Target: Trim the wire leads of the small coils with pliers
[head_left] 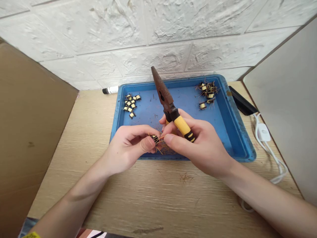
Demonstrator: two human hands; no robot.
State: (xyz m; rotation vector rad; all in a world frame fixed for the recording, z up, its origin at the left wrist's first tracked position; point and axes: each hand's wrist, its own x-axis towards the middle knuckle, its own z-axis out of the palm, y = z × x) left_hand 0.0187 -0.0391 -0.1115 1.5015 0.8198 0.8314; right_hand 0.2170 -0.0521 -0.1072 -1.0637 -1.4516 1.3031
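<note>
My left hand (128, 145) pinches a small black-and-yellow wound coil (155, 139) with thin copper leads, held over the near edge of a blue tray (230, 132). My right hand (198, 145) grips rusty long-nose pliers (164, 97) by their yellow-and-black handles, jaws pointing up and away, while its thumb and forefinger touch the coil's wires. Clipped wire bits (167, 150) lie in the tray under the hands.
A pile of trimmed coils (131, 104) sits at the tray's back left, a pile with long leads (207, 92) at the back right. A marker (110, 90), a black object (241, 100), a white corded switch (264, 134), cardboard walls (32, 132) surround the wooden table (153, 198).
</note>
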